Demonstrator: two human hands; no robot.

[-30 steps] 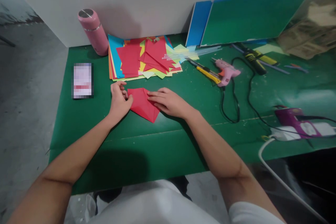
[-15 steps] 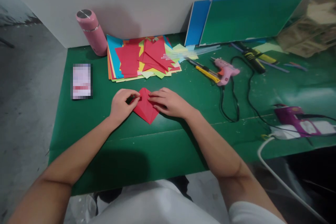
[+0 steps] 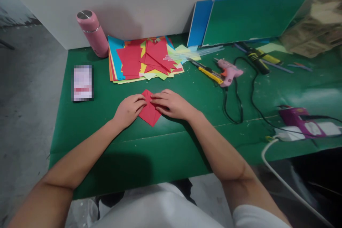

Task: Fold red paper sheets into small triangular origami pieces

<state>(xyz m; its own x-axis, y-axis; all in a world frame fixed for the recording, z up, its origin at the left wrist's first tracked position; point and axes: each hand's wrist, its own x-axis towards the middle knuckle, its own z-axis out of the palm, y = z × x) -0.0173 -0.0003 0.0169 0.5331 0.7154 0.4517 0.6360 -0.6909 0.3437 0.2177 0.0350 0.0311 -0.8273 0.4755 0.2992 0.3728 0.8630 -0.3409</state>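
Head | red paper point(image 3: 151, 117), long axis toward me | between my left hand point(image 3: 130, 111) — curled, grip unclear | right hand point(image 3: 172, 104) — spread atop

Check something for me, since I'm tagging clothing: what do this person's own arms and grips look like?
The person wears a white top. A short white sleeve shows at the right arm, bare below it; on the left arm no sleeve is in view. The left grip and right grip are ungloved human hands, with no ring, watch or bracelet visible.
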